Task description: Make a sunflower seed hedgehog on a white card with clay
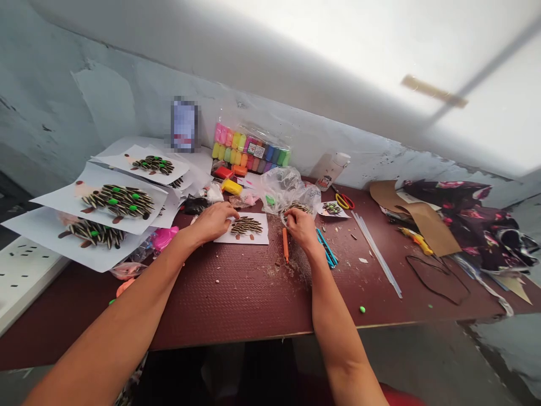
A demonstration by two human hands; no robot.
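Note:
A white paper card (260,239) lies on the table, bearing a hedgehog shape (246,225) built from striped sunflower seeds with small brown feet. My left hand (214,221) is at the card's left side, its fingers curled and pressing on the upper left part. My right hand (301,224) is at the mouth of a clear plastic bag (284,183), beside a heap of sunflower seeds (298,207). Its fingertips are pinched together over the seeds; anything between them is too small to make out. Just below lies an orange pen-shaped tool (285,245).
Finished-looking hedgehog sheets (120,203) are stacked at left. Coloured clay packs (249,149) lean on the wall. A teal cutter (326,248), scissors (344,201), glue sticks (377,254), a yellow glue gun (416,239), a white bottle (333,169) and a small hedgehog card (332,209) occupy the right.

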